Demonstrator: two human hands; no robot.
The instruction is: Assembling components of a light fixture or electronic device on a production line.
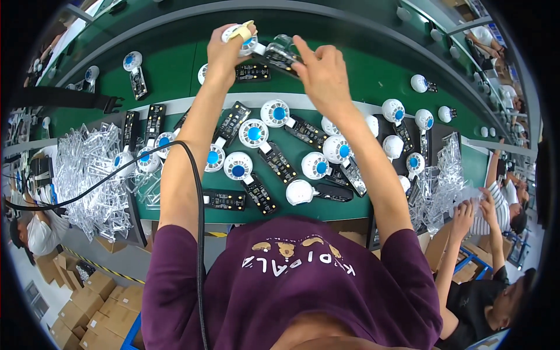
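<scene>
Nearest the person, white-headed units [254,134] litter the green surface [350,213]. Farther out, the left hand [221,57] curls its fingers round a raised unit's white head [249,44]; the right hand [325,74] has parted fingers at its black handle [279,57], grip unclear.

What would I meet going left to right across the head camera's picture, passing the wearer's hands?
Larger pile of clear plastic pieces → left hand → right hand → smaller pile of clear plastic pieces.
</scene>
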